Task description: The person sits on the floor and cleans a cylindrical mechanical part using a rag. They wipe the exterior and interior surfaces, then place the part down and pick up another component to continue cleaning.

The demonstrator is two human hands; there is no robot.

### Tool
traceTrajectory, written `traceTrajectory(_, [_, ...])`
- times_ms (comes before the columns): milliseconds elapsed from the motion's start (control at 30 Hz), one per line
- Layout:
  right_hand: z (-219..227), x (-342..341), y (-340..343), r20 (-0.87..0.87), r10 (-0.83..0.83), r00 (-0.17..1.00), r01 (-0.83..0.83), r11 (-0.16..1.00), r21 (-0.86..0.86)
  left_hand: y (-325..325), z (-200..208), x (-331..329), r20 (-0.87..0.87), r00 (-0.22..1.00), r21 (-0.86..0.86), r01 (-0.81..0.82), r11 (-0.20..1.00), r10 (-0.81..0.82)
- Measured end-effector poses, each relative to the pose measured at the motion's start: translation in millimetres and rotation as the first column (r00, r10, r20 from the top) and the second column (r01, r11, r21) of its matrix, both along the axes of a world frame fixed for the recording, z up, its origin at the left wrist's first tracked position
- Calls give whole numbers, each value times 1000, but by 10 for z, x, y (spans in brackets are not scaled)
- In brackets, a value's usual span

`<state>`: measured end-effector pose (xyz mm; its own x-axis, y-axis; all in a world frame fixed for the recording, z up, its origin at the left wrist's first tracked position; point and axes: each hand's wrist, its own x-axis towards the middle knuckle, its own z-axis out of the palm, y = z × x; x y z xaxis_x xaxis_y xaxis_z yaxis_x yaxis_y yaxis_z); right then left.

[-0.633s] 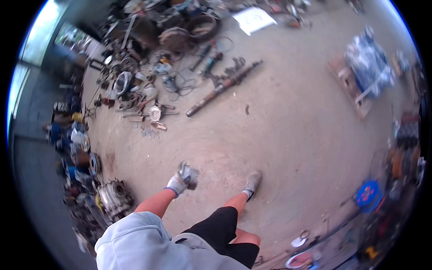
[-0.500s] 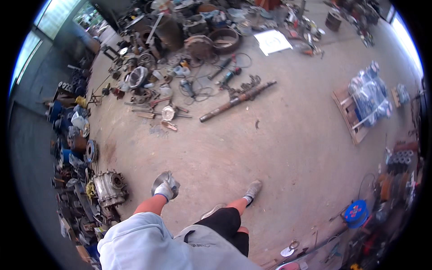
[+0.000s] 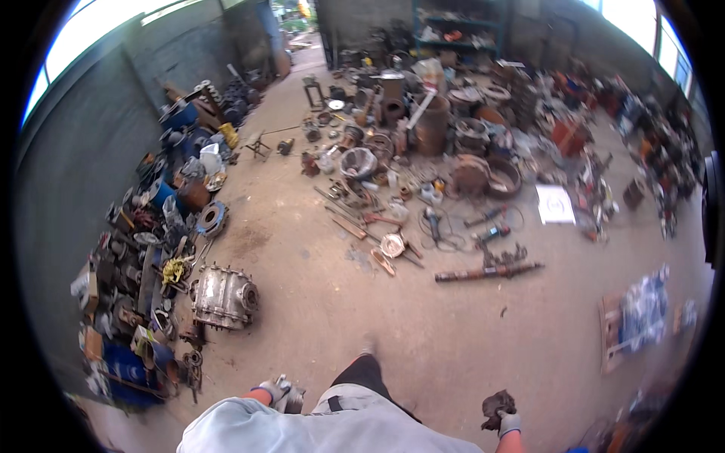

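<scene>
My left hand (image 3: pixel 273 390), in a pale work glove, is closed on a round grey metal part (image 3: pixel 291 399), blurred and low beside my left hip. Out to the right, my right hand (image 3: pixel 509 424), gloved too, grips a dark crumpled rag (image 3: pixel 497 408). My legs (image 3: pixel 364 374) are between the two hands, one foot stretched forward on the concrete floor. Nearest to my left hand on the floor is a large silver ribbed metal housing (image 3: pixel 225 297) with a round opening at its right end.
Machine parts (image 3: pixel 124 294) heap along the left wall. Ahead lie a long rusty shaft (image 3: pixel 487 272), a power tool with a cord (image 3: pixel 432 225), and a rusty drum (image 3: pixel 432 128) among scrap. A white sheet (image 3: pixel 556 204) and a wrapped pallet load (image 3: pixel 642 309) are to the right.
My view has swung up and to the left, bringing in the doorway and shelves. My right hand with the dark rag has come into sight. My left hand still holds the metal part.
</scene>
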<state>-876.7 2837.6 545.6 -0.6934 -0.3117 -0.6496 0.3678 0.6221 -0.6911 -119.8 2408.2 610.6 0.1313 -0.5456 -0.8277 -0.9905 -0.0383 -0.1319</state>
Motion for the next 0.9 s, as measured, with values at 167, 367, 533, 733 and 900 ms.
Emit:
traceTrajectory(167, [527,402,-2025,41,352,935,-349,895,279,-398,-71,775,20,895,-40,-445,894,446])
traceTrajectory(367, [901,971,-4099,328,920,213,-714,-83,696,-991,-93,1523,-1,686,-88,-725,683,728])
traceTrajectory(533, [962,1568,-6262,324,922,-212,-586,-385,713,-1769,-166,1905,-99,590,-160,-804,573,801])
traceTrajectory(733, [1307,2420,-8885,8,932,361,-555,208,806,-3029,-159,2050,-223,492,-297,-857,422,842])
traceTrajectory(900, [975,3068,-11269,-125,935,331,-606,312,731,-4251,-550,2624,-246,544,-222,-837,500,802])
